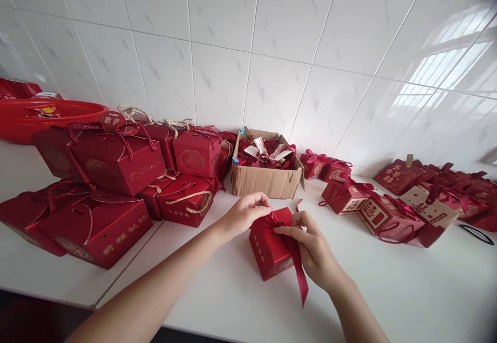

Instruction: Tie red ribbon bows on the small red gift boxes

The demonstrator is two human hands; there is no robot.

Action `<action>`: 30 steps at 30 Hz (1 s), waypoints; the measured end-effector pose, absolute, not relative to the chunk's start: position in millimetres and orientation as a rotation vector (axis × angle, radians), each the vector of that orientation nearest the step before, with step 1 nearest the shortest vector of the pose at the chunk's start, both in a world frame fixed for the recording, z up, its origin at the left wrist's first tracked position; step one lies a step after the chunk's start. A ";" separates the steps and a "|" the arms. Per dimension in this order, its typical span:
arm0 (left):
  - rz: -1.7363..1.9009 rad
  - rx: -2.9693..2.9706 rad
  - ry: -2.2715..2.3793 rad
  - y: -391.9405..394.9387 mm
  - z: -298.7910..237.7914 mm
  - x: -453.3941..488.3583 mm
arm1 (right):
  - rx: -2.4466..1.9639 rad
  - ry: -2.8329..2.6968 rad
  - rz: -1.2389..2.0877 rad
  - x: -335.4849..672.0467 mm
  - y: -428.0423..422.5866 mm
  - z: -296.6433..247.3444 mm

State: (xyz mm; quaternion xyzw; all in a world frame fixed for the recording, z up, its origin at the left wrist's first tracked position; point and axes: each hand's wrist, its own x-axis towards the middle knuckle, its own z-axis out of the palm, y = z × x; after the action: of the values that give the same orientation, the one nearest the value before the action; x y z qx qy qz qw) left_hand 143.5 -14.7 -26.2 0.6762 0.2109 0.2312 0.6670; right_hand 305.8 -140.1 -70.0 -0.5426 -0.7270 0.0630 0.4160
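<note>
1. The small red box (267, 257) sits on the white counter (217, 291), between both hands, a dark red ribbon (298, 273) at its top.
2. The left hand (246, 213) pinches the ribbon narrowly; the right hand (314, 250) pinches it too, a long end hanging beside it.
3. Even, gentle tension — ribbon flat, untwisted — should serve best; hard pulling could dent the card.
4. The open cardboard carton (264, 181) holds red ribbon-like pieces and white tags (details unclear); the red basin (77, 109) holds something partly yellow.
</note>
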 end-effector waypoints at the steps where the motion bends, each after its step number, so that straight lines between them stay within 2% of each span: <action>1: 0.523 1.491 0.479 -15.1 -26.2 144.0 | -1.366 -1.819 0.176 305.9 -140.2 -70.2; 13: 0.544 1.291 0.442 -11.1 -31.8 146.5 | -1.356 -1.818 0.257 305.9 -140.7 -68.9; 22: 0.593 1.399 0.394 -4.2 -34.5 144.2 | -1.257 -1.847 0.382 305.5 -141.7 -68.0; 30: 0.515 1.683 0.385 -18.5 -19.8 137.0 | -1.185 -1.720 0.276 300.5 -139.5 -64.5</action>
State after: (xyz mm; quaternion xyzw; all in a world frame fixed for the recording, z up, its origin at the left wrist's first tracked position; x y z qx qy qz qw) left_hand 137.0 -18.5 -19.8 0.7322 0.1676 0.2241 0.6209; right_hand 300.5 -139.5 -64.5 -0.4887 -0.7096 0.1138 0.4946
